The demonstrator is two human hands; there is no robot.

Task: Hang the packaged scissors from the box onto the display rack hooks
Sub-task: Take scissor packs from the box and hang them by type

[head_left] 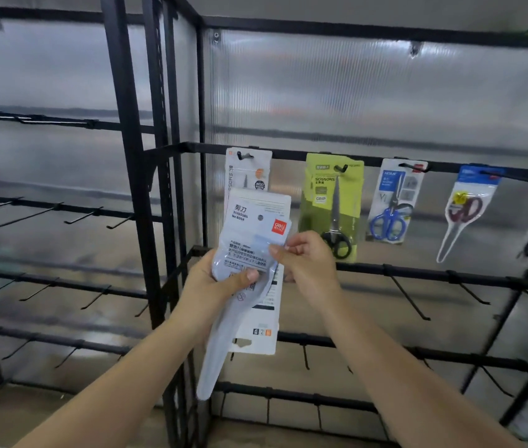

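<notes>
Your left hand (220, 273) grips the pale grey, blister-packed scissors with a long pointed sleeve (240, 270) from 9 o'clock, thumb curled across the front; your right hand (304, 260) pinches its right edge with thumb and fingers (283, 250) pressed onto the plastic. A second white flat card pack (266, 318) sits behind it in the same grip, so the two could slip apart or both end up on one hook. The pack is held in front of the black metal display rack (321, 155), below the hook at 12 o'clock that already carries a white carded pair (248, 171). The hang hole is small; if you tilt the pack you may miss the hook tip or knock that hung pair off.

To 3 o'clock hang a lime-green carded pair (334, 202), a blue-handled pair (392, 208) and a red-handled pair (463, 211). Bare hooks (410, 295) line the lower bars and the bay at 9 o'clock. Translucent ribbed panels (353, 92) back the rack.
</notes>
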